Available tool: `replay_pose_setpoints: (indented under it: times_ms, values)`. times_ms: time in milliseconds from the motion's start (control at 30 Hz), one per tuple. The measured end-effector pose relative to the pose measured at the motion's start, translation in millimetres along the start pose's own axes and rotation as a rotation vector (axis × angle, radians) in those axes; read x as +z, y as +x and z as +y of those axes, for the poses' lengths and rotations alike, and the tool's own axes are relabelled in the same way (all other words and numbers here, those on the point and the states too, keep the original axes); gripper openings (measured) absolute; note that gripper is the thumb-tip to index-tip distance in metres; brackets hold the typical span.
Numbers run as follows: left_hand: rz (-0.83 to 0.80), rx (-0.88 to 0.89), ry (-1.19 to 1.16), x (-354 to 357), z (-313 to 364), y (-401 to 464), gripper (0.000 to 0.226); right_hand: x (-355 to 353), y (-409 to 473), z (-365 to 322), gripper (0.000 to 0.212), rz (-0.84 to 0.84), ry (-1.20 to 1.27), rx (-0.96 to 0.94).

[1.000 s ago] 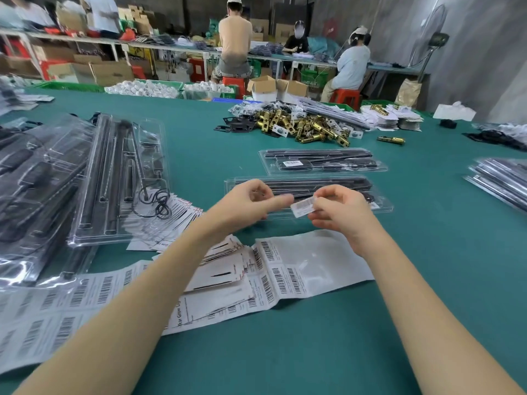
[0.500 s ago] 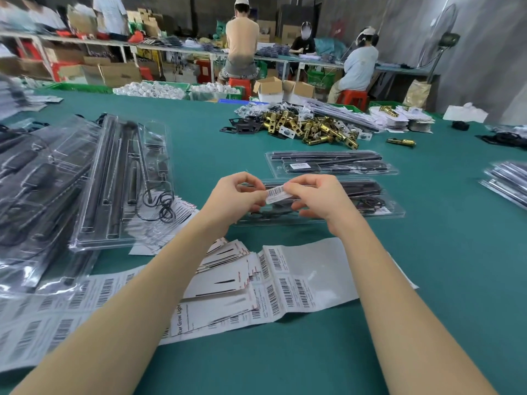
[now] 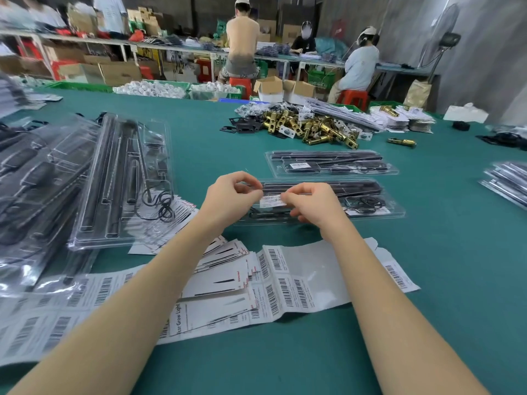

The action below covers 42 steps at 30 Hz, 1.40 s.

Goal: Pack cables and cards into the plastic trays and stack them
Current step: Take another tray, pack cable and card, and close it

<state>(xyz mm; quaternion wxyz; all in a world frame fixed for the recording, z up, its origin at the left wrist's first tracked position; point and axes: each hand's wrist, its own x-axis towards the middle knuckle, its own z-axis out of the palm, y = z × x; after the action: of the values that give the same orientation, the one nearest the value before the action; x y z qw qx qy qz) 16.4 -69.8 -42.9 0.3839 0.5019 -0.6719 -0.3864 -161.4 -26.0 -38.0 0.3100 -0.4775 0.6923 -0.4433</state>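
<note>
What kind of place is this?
Probably a packing workshop or small factory. Long green tables hold piles of brass lock parts, clear plastic trays and barcode sticker sheets, with cardboard boxes behind.

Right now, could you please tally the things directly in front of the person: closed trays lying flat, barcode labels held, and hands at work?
Closed clear trays: 2, far tray and near tray
Barcode label held over the near tray: 1
Hands pinching it: 2, left hand, right hand
Total: 5
</note>
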Motion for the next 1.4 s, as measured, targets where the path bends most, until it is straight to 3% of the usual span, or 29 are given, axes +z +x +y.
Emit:
replay_pose_setpoints:
  times_ms: [167,500,700,967,1267,1400]
  values:
    - [-0.154,0.055,0.236,-5,-2,0,0.019,-3,3,5,0.002,0.028,0.048,0.021]
    - [-0.042,0.041,0.082,-4,-3,-3,0.005,1,3,5,0.007,0.052,0.013,-0.011]
    - [0.012,0.045,0.147,1,-6,-5,0.001,7,4,6,0.013,0.072,-0.096,-0.067]
    - [0.035,0.061,0.171,0,-8,-5,0.003,9,3,8,0.005,0.047,-0.151,-0.091]
    - [0.0,0.367,0.464,2,-8,-9,0.007,18,-8,3,0.005,0.176,-0.382,-0.227]
    - [-0.01,0.398,0.508,0,-9,-7,0.007,19,-10,3,0.006,0.194,-0.442,-0.267]
